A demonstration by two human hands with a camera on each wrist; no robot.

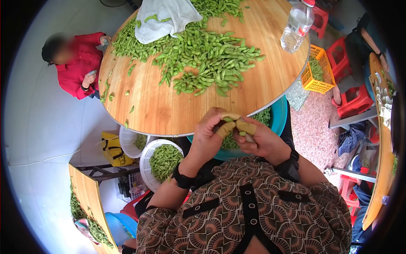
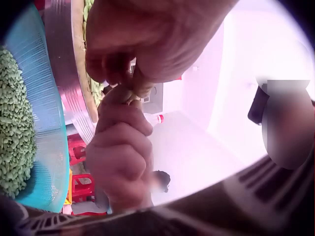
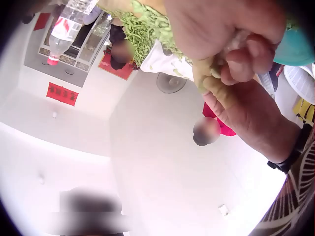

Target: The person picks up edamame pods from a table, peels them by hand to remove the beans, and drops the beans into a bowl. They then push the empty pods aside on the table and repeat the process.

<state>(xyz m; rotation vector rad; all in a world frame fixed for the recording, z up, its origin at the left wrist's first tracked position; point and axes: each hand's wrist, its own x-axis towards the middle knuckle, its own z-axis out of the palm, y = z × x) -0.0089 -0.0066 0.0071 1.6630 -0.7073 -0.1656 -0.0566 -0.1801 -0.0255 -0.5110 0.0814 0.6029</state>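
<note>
My two hands meet over the near edge of the round wooden table [image 1: 169, 108], yellow covers on some fingertips. My left hand [image 1: 210, 129] pinches a green edamame pod [image 1: 228, 119] between covered thumb and finger. My right hand [image 1: 264, 142] is right against it, fingers curled, with a small green piece [image 1: 242, 133] at its fingertips. In the right wrist view the fingers hide most of the pod. Below the hands, partly covered by them, stands a teal basket [image 1: 279, 116] of shelled green beans [image 2: 12, 132].
A large heap of edamame pods [image 1: 211, 59] spreads over the table, a white cloth [image 1: 167, 19] on it. A water bottle [image 1: 297, 27] stands at the right. White baskets [image 1: 146, 163] of pods sit lower left, a yellow crate [image 1: 319, 86] at right. A person in red [image 1: 80, 63] is across the table.
</note>
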